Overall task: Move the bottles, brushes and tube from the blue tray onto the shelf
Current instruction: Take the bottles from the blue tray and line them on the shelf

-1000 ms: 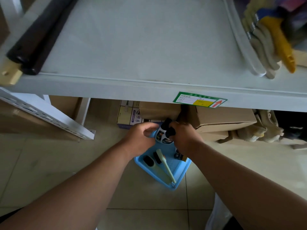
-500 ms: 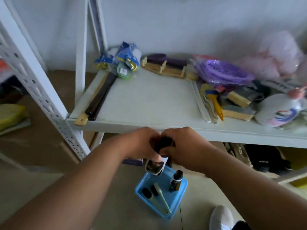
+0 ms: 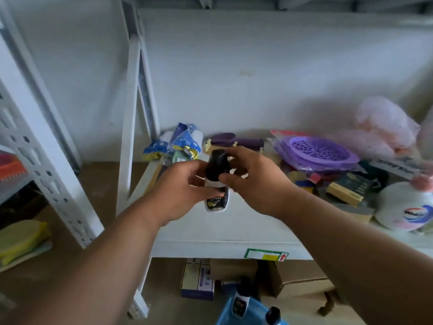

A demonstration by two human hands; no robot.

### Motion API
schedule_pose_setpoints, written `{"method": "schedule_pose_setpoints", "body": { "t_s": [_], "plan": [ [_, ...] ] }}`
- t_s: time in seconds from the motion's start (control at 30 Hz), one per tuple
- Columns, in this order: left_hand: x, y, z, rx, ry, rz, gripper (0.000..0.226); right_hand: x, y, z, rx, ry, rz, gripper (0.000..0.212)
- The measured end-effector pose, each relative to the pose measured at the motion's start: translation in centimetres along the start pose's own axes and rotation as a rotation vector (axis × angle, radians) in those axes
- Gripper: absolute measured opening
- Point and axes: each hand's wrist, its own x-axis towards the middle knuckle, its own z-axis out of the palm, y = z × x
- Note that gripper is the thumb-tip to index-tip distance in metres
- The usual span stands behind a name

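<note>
Both hands were closed around one black-capped bottle (image 3: 216,181), held upright above the bare front part of the white shelf (image 3: 220,231). The left hand (image 3: 185,191) gripped the white labelled body, fingers curled round it and thumb across the front. The right hand (image 3: 255,181) pinched the dark neck between thumb and fingertips, its other fingers loosely spread.

Behind the bottle, at the back of the shelf, lay blue foil packets (image 3: 178,144); to the right of it sat a purple perforated basket (image 3: 321,151), sponges (image 3: 346,191) and a white detergent bottle (image 3: 407,207). Below the shelf's front edge, the blue tray (image 3: 225,317) stood on the floor with two more dark-capped bottles (image 3: 241,299) upright in it, cardboard boxes (image 3: 293,275) behind.

Both forearms reached forward and upward from the lower corners, converging at the bottle.
</note>
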Motion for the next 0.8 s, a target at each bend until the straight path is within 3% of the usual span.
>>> {"method": "schedule_pose_setpoints", "body": {
  "t_s": [0.13,0.23,0.33,0.47,0.8],
  "plan": [
    [4.6,-2.2,0.5,-0.04,0.124,0.006,0.045,4.4,4.0,3.5,-0.002,-0.002,0.106,0.038],
    [7.6,-4.7,1.2,-0.027,0.171,-0.018,0.032,7.2,7.0,5.9,0.007,0.035,0.193,0.025],
    [9.8,-6.9,1.1,0.018,0.185,-0.034,0.045,9.6,9.3,8.4,0.024,0.055,0.246,0.016],
    [11.8,-8.6,0.9,0.081,0.206,-0.019,0.063,12.0,11.1,10.2,0.039,0.09,0.234,0.021],
    [12.1,-10.0,0.9,0.175,0.266,-0.019,0.068,14.2,12.4,12.2,0.092,0.095,0.205,0.034]
  ]
}}
